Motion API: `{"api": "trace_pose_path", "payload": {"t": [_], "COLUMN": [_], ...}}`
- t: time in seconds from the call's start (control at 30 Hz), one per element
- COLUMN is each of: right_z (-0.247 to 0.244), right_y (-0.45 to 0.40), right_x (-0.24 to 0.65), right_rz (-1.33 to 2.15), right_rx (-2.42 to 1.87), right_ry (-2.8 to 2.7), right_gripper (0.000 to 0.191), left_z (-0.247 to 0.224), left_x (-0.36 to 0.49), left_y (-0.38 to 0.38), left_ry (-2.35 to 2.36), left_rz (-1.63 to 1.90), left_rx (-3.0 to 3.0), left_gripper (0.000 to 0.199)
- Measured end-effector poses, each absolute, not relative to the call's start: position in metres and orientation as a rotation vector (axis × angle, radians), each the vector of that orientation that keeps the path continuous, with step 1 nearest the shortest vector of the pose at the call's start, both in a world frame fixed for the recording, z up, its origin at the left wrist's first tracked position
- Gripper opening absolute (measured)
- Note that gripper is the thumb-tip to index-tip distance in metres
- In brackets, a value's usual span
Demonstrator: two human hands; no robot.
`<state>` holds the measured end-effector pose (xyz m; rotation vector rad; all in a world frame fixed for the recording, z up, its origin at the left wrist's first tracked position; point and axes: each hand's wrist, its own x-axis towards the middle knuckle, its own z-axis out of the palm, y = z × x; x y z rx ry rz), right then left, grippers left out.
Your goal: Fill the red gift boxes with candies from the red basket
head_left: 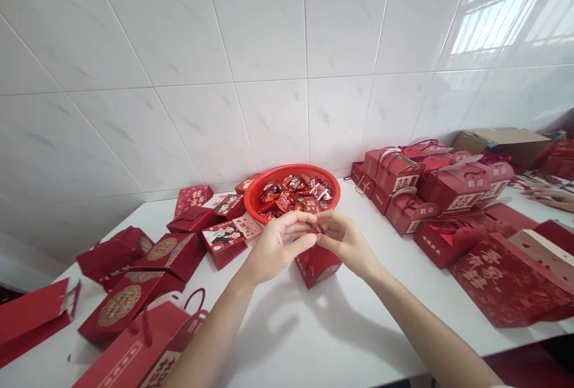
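A small dark red gift box [317, 266] stands on the white table in front of a red plastic basket [256, 188] of wrapped candies [287, 198]. Over the box top, my left hand [281, 241] has its thumb and fingers closed on a red ribbon [319, 229]. My right hand [343, 238] meets it from the other side, thumb and fingers pinching the same ribbon. The fingertips of both hands nearly touch, and they partly cover the box top.
Several red boxes [224, 238] lie left of the basket, with larger ones [122, 305] nearer. Stacked handled boxes [461, 188] and flat red bags [506, 280] occupy the right side. Behind them is a cardboard box [502, 137]; another person's hand [551, 198] shows at far right.
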<state>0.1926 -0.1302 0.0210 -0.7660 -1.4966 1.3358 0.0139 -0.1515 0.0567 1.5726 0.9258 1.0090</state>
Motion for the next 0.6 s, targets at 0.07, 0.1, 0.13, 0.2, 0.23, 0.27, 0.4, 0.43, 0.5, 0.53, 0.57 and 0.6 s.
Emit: {"api": "trace_pose_path", "payload": {"t": [0.07,0.1,0.13,0.2,0.23,0.27,0.4,0.43,0.5,0.53,0.57,0.6], "right_z": [0.021,0.022,0.022,0.025,0.027,0.03,0.052,0.06,0.079,0.09,0.101,0.113], "right_y": [-0.131,-0.131,-0.13,-0.129,-0.128,-0.128,-0.13,-0.131,-0.135,-0.137,-0.138,-0.138], "right_x": [0.197,0.199,0.202,0.21,0.214,0.219,0.246,0.256,0.277,0.289,0.302,0.315], "right_rz": [1.372,1.382,1.387,1.371,1.351,1.324,1.181,1.121,0.961,0.866,0.766,0.67], "right_rx": [-0.76,-0.762,-0.767,-0.785,-0.795,-0.803,-0.79,-0.786,-0.797,-0.811,-0.815,-0.812], "right_ry": [-1.415,-1.386,-1.364,-1.328,-1.315,-1.301,-1.28,-1.286,-1.308,-1.325,-1.337,-1.347], "right_gripper": [0.026,0.026,0.025,0.025,0.025,0.024,0.027,0.028,0.027,0.026,0.024,0.023], "left_z": [0.057,0.058,0.059,0.061,0.061,0.061,0.056,0.052,0.039,0.03,0.02,0.008], "left_x": [0.015,0.016,0.017,0.019,0.021,0.023,0.035,0.04,0.05,0.056,0.063,0.068], "left_y": [-0.151,-0.152,-0.152,-0.154,-0.156,-0.158,-0.164,-0.165,-0.166,-0.167,-0.167,-0.169], "left_ry": [1.019,1.058,1.087,1.097,1.074,1.037,0.794,0.721,0.6,0.556,0.525,0.493], "left_rz": [1.029,1.042,1.053,1.044,1.015,0.963,0.567,0.44,0.228,0.155,0.11,0.077], "left_rx": [1.608,1.628,1.655,1.732,1.778,1.827,2.018,2.061,2.111,2.117,2.109,2.094], "left_gripper": [0.031,0.029,0.028,0.023,0.021,0.02,0.017,0.018,0.021,0.023,0.025,0.026]}}
